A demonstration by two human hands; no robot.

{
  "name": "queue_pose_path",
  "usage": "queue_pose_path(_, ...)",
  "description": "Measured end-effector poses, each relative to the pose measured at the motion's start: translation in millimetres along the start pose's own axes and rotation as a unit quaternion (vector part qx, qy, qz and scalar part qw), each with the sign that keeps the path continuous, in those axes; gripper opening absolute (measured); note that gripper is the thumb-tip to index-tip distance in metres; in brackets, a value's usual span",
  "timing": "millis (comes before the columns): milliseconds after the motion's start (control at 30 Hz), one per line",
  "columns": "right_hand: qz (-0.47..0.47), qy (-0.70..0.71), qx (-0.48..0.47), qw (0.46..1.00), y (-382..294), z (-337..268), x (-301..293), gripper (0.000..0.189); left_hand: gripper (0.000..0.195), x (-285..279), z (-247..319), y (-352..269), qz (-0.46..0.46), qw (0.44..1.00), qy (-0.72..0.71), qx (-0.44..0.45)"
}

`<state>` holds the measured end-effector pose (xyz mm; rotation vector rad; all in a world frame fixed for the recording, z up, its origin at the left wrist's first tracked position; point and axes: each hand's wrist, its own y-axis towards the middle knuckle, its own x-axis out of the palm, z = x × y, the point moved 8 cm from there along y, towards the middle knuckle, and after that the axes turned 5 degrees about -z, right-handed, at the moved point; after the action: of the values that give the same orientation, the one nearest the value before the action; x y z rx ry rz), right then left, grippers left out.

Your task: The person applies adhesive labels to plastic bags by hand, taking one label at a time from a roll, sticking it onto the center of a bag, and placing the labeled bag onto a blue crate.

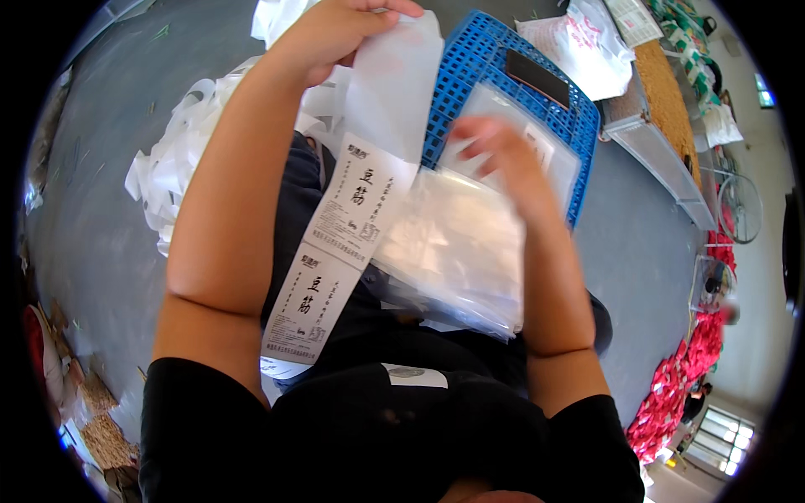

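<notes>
At the top of the view, my left hand (333, 38) grips the end of a strip of paper labels (327, 220). Its upper stretch is bare white backing, and printed labels run down across my lap. My right hand (503, 151), blurred, hovers over or touches clear plastic bags; contact is unclear. Its fingers are apart, with nothing visible between them. One stack of clear bags (453, 245) lies over my lap. More clear bags (481, 110) rest on an upturned-looking blue plastic crate (471, 47), the top one bearing a white label (541, 144) partly behind my hand.
A dark smartphone (538, 78) lies on the crate. Loose white backing strip (173, 157) is heaped on the grey floor at left. Beyond the crate sit a white plastic bag (585, 50) and a metal-sided tray (660, 151). Red packages (670, 390) are piled at far right.
</notes>
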<state>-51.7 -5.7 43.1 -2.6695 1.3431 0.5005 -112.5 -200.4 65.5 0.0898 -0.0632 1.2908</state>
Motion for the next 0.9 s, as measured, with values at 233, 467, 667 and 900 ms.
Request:
queue_pose_path(233,0.106,0.303,0.108,0.941,-11.2,9.6,79.5,0.016,0.032,-30.0,-18.0,-4.3,0.084,0.989,0.104,-0.062)
queue_pose_path(467,0.163,0.332,-0.031,0.929,24.2,-20.9,-31.6,0.020,0.054,3.1,-16.4,-23.8,0.011,0.969,0.151,-0.196)
queue_pose_path(667,0.256,0.209,-0.013,0.944,7.8,-18.5,5.8,0.019,0.070,37.1,34.4,-29.2,-0.090,0.994,0.060,-0.032)
queue_pose_path(900,0.305,0.067,-0.043,0.949,-2.2,-31.9,4.6,0.021,0.071,45.6,31.5,-25.7,-0.079,0.990,0.086,0.075)
